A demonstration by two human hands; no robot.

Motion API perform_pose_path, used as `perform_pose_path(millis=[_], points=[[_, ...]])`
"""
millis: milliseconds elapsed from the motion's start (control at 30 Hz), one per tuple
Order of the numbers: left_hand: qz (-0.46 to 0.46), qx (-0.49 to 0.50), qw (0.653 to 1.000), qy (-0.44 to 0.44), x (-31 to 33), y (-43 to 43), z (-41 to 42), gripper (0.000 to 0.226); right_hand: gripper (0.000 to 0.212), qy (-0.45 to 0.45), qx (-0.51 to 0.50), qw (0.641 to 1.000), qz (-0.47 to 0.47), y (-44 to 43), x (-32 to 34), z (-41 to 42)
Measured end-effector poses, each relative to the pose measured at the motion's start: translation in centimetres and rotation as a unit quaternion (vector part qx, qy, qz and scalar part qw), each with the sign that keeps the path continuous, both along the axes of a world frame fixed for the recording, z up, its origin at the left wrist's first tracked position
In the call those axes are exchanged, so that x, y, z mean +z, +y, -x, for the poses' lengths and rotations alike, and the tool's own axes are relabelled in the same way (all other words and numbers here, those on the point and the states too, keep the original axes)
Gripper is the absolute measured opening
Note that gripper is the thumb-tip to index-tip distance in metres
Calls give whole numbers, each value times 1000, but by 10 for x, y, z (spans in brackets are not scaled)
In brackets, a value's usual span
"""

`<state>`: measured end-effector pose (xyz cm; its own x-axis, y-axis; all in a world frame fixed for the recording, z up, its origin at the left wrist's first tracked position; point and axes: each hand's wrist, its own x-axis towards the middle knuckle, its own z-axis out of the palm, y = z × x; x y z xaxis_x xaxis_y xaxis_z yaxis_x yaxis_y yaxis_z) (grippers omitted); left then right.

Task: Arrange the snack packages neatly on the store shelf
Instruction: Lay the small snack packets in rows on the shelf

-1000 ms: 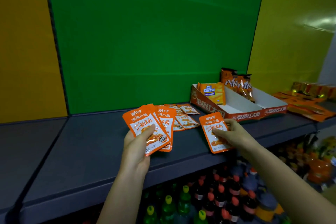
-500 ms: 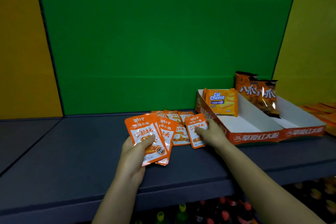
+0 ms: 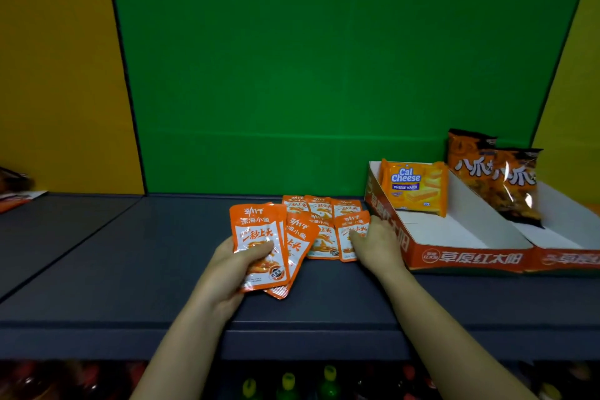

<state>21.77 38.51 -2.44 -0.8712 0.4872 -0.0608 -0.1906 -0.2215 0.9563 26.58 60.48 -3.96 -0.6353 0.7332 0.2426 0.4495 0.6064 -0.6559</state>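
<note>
While gripping fanned packets (image 3: 256, 230) in left hand (image 3: 227, 266), rests right hand (image 3: 378, 247) on another packet (image 3: 344, 237) toward shelf's (image 3: 146, 269) back edge; pinching or pressing, cannot tell. Light, limp, slick: take by sealed edges.

There are roughly seven orange packets (image 3: 321, 239), one Cal Cheese pack (image 3: 412, 188), two chip bags (image 3: 516, 187) and two trays (image 3: 467, 258).

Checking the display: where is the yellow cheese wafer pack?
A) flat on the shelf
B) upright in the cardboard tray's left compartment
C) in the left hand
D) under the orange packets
B: the wafer pack stands upright at the back of the left compartment of the cardboard tray.
</note>
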Motion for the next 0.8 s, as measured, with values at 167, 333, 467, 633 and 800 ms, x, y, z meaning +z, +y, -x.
perform_pose_path(millis=[167, 333, 467, 633, 800], points=[[2, 2, 1000, 5, -1, -1, -1, 16, 41, -7, -12, 999, -35, -4, -1, -4], [0, 0, 1000, 10, -2, -1, -1, 17, 44, -2, -28, 997, -71, -7, -2, -5], [-6, -3, 1000, 12, -2, -1, -1, 15, 44, 11, -29, 997, -76, -9, -1, -10], [-23, -4, 1000, 8, -2, -3, -3, 15, 41, 84, 26, 989, -120, -33, 10, -26], [-75, -23, 997, 7, 1, 1, -11, 14, 45, 197, 122, 956, 177, -88, 17, -42]])
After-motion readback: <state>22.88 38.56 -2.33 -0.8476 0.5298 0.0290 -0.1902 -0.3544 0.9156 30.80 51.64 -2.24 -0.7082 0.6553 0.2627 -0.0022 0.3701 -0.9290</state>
